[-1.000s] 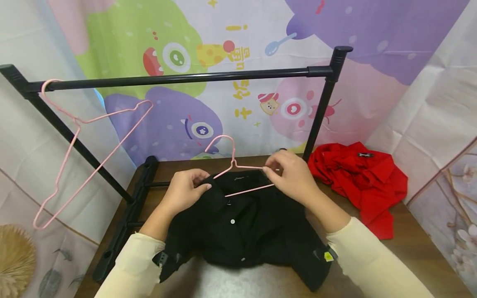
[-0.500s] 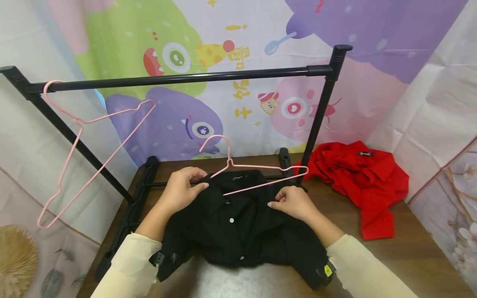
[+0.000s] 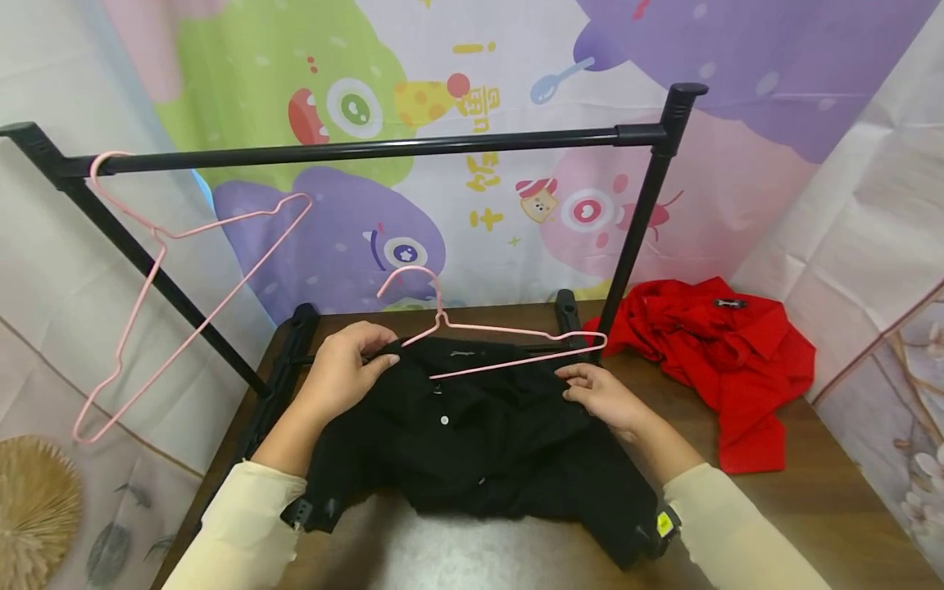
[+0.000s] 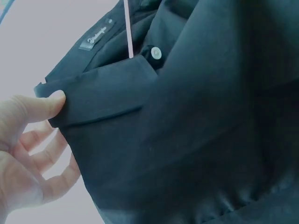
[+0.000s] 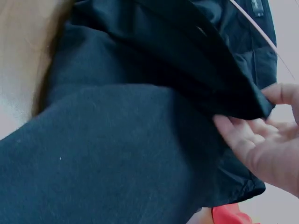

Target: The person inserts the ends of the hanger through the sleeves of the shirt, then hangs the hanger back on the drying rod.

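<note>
A black button shirt lies across the table in front of me, its collar toward the rack. My left hand pinches the left side of the collar between thumb and fingers, as the left wrist view also shows. A pink hanger has its left end inside the shirt; its right end sticks out above the cloth, hook pointing left. My right hand holds the shirt's right edge just below that bare hanger end. In the right wrist view, thumb and fingers of the right hand pinch a fold of cloth.
A black garment rack stands behind the shirt. Another pink hanger hangs from its left end. Crumpled red clothing lies at the right on the brown table. A printed curtain closes off the back.
My right hand has let go of the hanger's right side, dropped to the shirt and moved right along its edge. The hanger's right end came out into view, and its hook shifted left.
</note>
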A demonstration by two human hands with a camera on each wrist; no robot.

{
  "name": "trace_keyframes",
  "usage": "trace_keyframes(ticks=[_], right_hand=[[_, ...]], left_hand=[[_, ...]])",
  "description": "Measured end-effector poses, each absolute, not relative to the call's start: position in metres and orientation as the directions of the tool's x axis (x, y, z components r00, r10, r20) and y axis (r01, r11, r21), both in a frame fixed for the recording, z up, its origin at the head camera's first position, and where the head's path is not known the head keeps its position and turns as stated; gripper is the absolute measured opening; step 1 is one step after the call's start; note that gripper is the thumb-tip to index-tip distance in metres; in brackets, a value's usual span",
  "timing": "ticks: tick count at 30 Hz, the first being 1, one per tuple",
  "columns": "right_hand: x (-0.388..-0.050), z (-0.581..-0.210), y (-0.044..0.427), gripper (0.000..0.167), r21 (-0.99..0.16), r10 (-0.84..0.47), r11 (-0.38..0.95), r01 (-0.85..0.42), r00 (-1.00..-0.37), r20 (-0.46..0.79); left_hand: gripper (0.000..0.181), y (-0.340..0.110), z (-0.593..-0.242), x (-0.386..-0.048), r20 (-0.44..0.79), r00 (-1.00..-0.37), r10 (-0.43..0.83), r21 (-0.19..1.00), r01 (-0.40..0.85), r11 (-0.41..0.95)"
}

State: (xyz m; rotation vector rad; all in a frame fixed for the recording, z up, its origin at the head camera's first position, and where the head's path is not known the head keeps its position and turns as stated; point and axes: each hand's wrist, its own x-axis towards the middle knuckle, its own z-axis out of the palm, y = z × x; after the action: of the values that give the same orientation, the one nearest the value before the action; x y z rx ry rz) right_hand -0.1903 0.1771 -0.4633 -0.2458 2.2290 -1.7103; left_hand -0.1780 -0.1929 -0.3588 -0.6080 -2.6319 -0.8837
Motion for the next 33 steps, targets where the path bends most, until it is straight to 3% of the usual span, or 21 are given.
trace_keyframes(ticks=[3, 6, 13, 17, 23, 33], right_hand=[[-0.191, -0.463, 0.179, 0.044, -0.957, -0.416, 0.287, 0.047, -0.893, -0.169], [-0.191, -0.464, 0.177, 0.039, -0.945, -0.434, 0.327, -0.007, -0.889, -0.144], [-0.195, -0.465, 0.179, 0.025, -0.909, -0.221, 0.411, -0.06, -0.975, -0.036], [-0.2, -0.464, 0.187, 0.021, -0.879, -0.121, 0.468, -0.097, -0.992, 0.045], [-0.206, -0.461, 0.203, 0.016, -0.827, -0.142, 0.516, -0.221, -0.975, 0.172], [-0.204, -0.441, 0.217, 0.016, -0.698, -0.146, 0.644, -0.313, -0.946, 0.29]], left_hand=[[0.014, -0.194, -0.356, -0.177, 0.415, -0.856, 0.309, 0.484, 0.495, 0.722], [0.014, -0.195, -0.353, -0.176, 0.423, -0.852, 0.31, 0.478, 0.5, 0.722], [0.016, -0.204, -0.351, -0.175, 0.41, -0.853, 0.322, 0.5, 0.506, 0.703], [0.017, -0.21, -0.352, -0.174, 0.394, -0.845, 0.361, 0.524, 0.529, 0.667], [0.016, -0.214, -0.352, -0.175, 0.372, -0.82, 0.436, 0.529, 0.573, 0.626], [0.017, -0.207, -0.347, -0.18, 0.365, -0.794, 0.486, 0.382, 0.603, 0.7]])
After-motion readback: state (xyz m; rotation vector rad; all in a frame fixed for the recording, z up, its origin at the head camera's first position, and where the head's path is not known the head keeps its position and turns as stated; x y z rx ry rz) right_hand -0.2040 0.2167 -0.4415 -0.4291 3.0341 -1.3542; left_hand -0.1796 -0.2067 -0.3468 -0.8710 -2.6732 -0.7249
